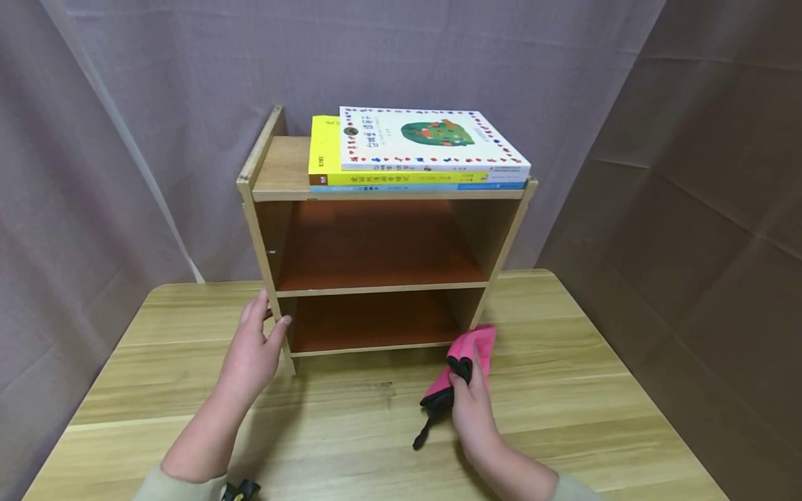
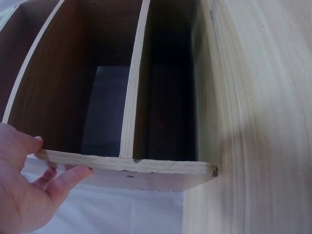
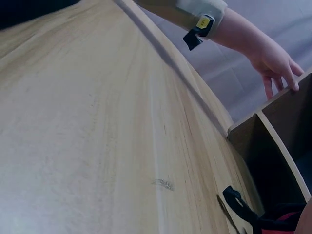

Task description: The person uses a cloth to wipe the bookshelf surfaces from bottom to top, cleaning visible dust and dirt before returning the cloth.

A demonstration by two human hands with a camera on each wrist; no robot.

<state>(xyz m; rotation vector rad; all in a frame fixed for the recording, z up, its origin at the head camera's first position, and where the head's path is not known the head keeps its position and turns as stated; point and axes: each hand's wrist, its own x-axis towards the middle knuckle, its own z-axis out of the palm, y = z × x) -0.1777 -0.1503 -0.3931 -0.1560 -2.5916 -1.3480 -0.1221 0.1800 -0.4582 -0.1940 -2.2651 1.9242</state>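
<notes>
A small wooden shelf (image 1: 382, 285) stands upright on the table. My left hand (image 1: 250, 351) holds its left side panel, thumb at the front edge and the other fingers along the outer face; the left wrist view shows this hand (image 2: 34, 180) at the panel's edge. In my right hand (image 1: 476, 410) is a pink cloth item (image 1: 479, 342) with black trim and a dangling black loop, right at the foot of the shelf's right side panel. The right wrist view shows only its black loop (image 3: 239, 202) and a reddish bit, with most of that hand out of frame.
Several books lie stacked on the shelf's top board, a white picture-covered book (image 1: 432, 139) over a yellow book (image 1: 324, 149). The wooden table (image 1: 351, 424) reaches back to a grey curtain (image 1: 438, 56). A darker brown cloth (image 1: 702, 229) hangs at the right.
</notes>
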